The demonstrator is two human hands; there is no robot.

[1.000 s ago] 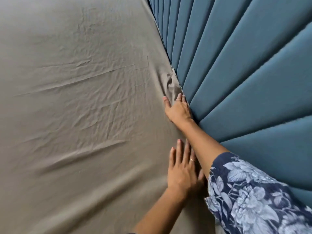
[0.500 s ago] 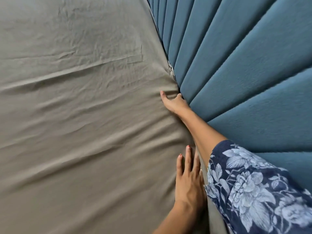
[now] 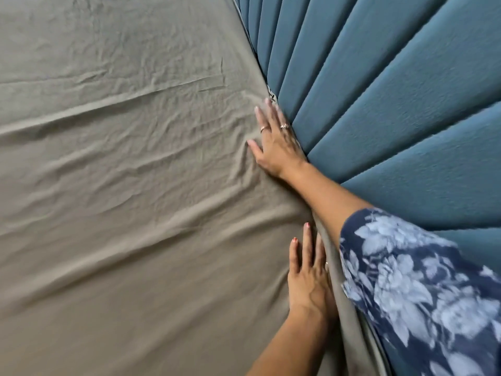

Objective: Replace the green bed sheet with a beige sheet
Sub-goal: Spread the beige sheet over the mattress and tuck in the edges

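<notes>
The beige sheet (image 3: 122, 185) covers the mattress and fills the left of the view, with long creases across it. My right hand (image 3: 276, 142) lies flat on the sheet at its edge against the headboard, fingers straight and spread. My left hand (image 3: 309, 278) rests flat on the sheet lower down, fingers straight, beside a raised fold of sheet along the edge. No green sheet is in view.
A blue padded headboard (image 3: 393, 90) with vertical channels runs along the right side, tight against the mattress edge. A small pale bit of fabric (image 3: 271, 95) shows in the gap above my right hand. My floral sleeve (image 3: 420, 294) covers the lower right.
My right hand has come up out of the gap at the headboard and now lies flat on the sheet with its fingers showing. My left hand stays flat near the edge.
</notes>
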